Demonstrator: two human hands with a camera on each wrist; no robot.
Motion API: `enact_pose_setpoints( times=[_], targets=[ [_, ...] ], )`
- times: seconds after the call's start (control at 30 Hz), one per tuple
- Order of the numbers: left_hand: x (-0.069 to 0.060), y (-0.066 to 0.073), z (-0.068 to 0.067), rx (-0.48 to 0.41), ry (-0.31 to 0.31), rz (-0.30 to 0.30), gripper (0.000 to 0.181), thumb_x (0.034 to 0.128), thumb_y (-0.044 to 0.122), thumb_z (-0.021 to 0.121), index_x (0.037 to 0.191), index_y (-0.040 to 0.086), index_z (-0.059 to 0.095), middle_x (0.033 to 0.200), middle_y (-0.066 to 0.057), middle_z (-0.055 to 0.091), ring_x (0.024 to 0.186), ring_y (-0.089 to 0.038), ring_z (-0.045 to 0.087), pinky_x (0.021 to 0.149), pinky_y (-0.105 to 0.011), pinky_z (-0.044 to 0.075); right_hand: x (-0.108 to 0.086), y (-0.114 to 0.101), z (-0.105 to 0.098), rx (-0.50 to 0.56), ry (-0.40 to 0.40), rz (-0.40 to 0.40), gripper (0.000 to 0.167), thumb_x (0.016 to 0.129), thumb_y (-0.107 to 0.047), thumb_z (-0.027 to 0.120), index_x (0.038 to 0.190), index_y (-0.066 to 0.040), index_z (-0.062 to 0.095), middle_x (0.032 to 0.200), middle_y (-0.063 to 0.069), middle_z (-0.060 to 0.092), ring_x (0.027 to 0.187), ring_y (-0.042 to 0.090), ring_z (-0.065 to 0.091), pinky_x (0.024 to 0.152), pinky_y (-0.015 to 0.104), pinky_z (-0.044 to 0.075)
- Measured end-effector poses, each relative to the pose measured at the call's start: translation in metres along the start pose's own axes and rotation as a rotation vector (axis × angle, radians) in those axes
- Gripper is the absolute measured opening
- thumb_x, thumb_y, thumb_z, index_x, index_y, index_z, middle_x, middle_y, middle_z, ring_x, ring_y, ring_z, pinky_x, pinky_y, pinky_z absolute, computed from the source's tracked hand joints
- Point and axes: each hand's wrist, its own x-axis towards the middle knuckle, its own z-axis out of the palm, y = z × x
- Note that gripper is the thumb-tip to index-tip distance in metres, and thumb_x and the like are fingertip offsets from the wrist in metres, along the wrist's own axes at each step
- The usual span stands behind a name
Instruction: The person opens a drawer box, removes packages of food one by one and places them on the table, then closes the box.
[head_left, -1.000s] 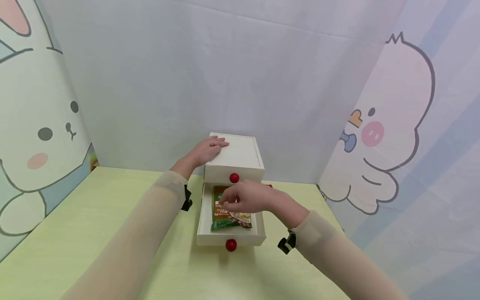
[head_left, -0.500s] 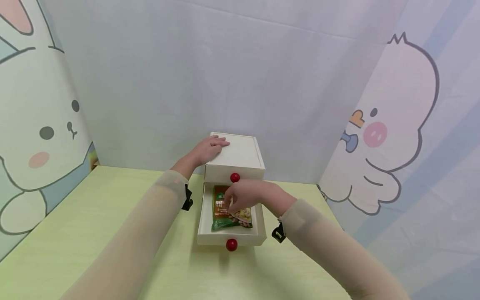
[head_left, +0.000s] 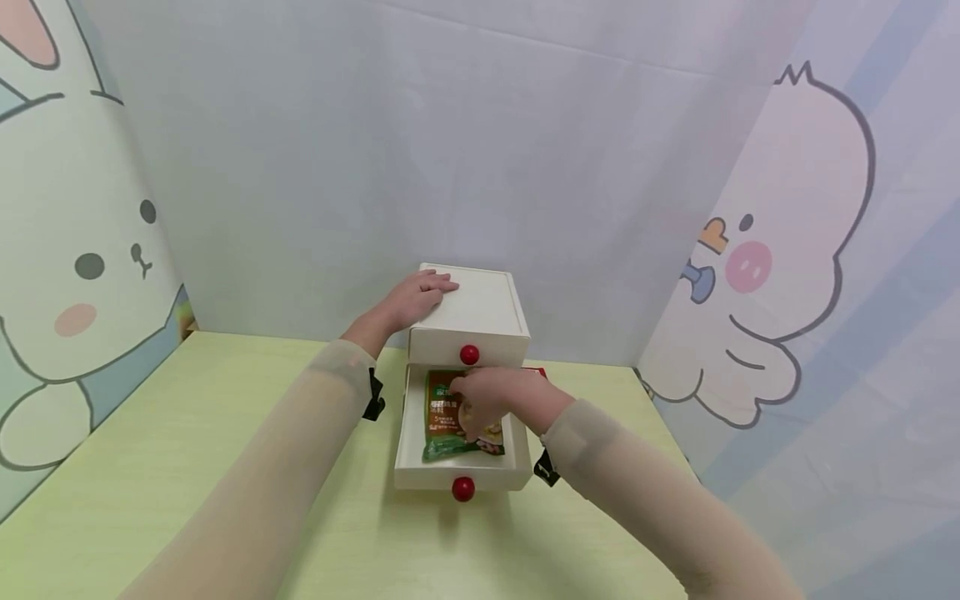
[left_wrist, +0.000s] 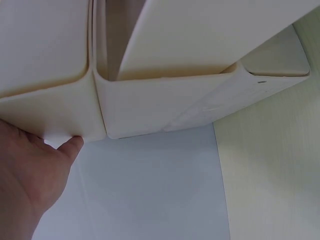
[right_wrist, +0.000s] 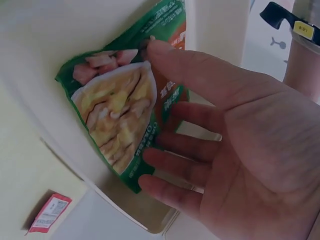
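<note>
A white drawer cabinet (head_left: 480, 307) stands on the table, its lower drawer (head_left: 420, 478) pulled out. In that drawer lies a green and brown food packet (head_left: 441, 423) with a picture of a dish. My left hand (head_left: 415, 302) rests on the left side of the cabinet's top. My right hand (head_left: 495, 398) is over the packet, partly covering it. In the right wrist view, the right thumb and fingers are spread across the packet (right_wrist: 117, 107); whether they touch it I cannot tell. The left wrist view shows my left hand (left_wrist: 37, 172) at the cabinet's edge, most fingers hidden.
Each drawer has a red knob, the lower one (head_left: 463, 489) facing front. The upper drawer (head_left: 442, 348) is closed. A small red packet (right_wrist: 49, 213) lies on the pale green table (head_left: 352, 517), right of the cabinet. A white curtain (head_left: 300, 167) hangs behind.
My right hand has reached lower and farther over the packet, its fingers now extended where they were bent. The left hand stays on the cabinet top; packet and drawer have not moved.
</note>
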Motion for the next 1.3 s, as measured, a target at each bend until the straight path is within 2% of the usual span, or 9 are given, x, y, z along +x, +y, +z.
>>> enact_pose_setpoints(
  times=[0.2, 0.4, 0.6, 0.7, 1.0, 1.13, 1.3],
  targets=[
    [-0.001, -0.001, 0.0, -0.006, -0.004, 0.004, 0.053, 0.114, 0.026, 0.034, 0.159, 0.013, 0.06, 0.179, -0.006, 0.039, 0.174, -0.03, 0.013, 0.14, -0.058, 0.009, 0.005, 0.003, -0.002, 0.007, -0.051, 0.029, 0.081, 0.084, -0.043, 0.096, 0.155, -0.027, 0.061, 0.137, -0.003, 0.068, 0.12, 0.018, 0.06, 0.112, 0.046, 0.057],
    [-0.001, 0.002, -0.002, -0.006, -0.011, 0.005, 0.053, 0.1141, 0.026, 0.035, 0.16, 0.013, 0.059, 0.179, -0.006, 0.038, 0.174, -0.03, 0.012, 0.14, -0.059, 0.009, 0.004, 0.0, -0.004, -0.042, -0.047, 0.016, 0.087, 0.078, -0.054, 0.098, 0.15, -0.023, 0.061, 0.13, -0.004, 0.068, 0.115, 0.016, 0.061, 0.112, 0.043, 0.057],
    [0.0, 0.001, -0.002, -0.004, -0.015, 0.004, 0.053, 0.1142, 0.026, 0.035, 0.159, 0.013, 0.06, 0.179, -0.006, 0.039, 0.174, -0.03, 0.012, 0.14, -0.059, 0.009, 0.003, -0.009, 0.0, -0.147, -0.023, 0.02, 0.103, 0.073, -0.061, 0.099, 0.156, -0.02, 0.053, 0.143, 0.0, 0.066, 0.123, 0.016, 0.062, 0.12, 0.04, 0.052],
    [0.001, 0.0, -0.002, 0.0, -0.013, 0.006, 0.053, 0.1141, 0.026, 0.035, 0.159, 0.013, 0.06, 0.178, -0.007, 0.04, 0.174, -0.03, 0.013, 0.14, -0.058, 0.009, 0.003, -0.011, 0.002, -0.163, -0.015, 0.018, 0.105, 0.073, -0.059, 0.099, 0.158, -0.019, 0.051, 0.145, 0.001, 0.065, 0.123, 0.016, 0.062, 0.121, 0.04, 0.052],
    [0.0, 0.002, -0.001, -0.005, -0.006, 0.012, 0.053, 0.1136, 0.026, 0.036, 0.159, 0.011, 0.06, 0.178, -0.009, 0.04, 0.173, -0.031, 0.014, 0.14, -0.058, 0.009, -0.001, -0.008, 0.007, -0.167, 0.025, -0.021, 0.074, 0.084, -0.049, 0.095, 0.146, -0.02, 0.068, 0.131, -0.002, 0.066, 0.111, 0.015, 0.059, 0.108, 0.034, 0.058],
    [0.001, 0.001, -0.001, 0.003, -0.007, 0.014, 0.053, 0.1139, 0.026, 0.036, 0.159, 0.012, 0.059, 0.178, -0.009, 0.04, 0.173, -0.031, 0.014, 0.14, -0.058, 0.009, -0.004, -0.008, 0.009, -0.141, 0.035, -0.052, 0.072, 0.087, -0.04, 0.094, 0.149, -0.018, 0.066, 0.13, 0.0, 0.068, 0.108, 0.015, 0.061, 0.107, 0.033, 0.06],
    [0.001, 0.0, -0.001, 0.005, -0.007, 0.01, 0.053, 0.1142, 0.026, 0.035, 0.159, 0.013, 0.059, 0.178, -0.007, 0.04, 0.174, -0.03, 0.012, 0.14, -0.058, 0.009, -0.009, -0.007, 0.011, -0.112, 0.034, -0.078, 0.064, 0.091, -0.035, 0.092, 0.144, -0.015, 0.062, 0.111, -0.004, 0.072, 0.093, 0.012, 0.065, 0.098, 0.028, 0.061]
  ],
)
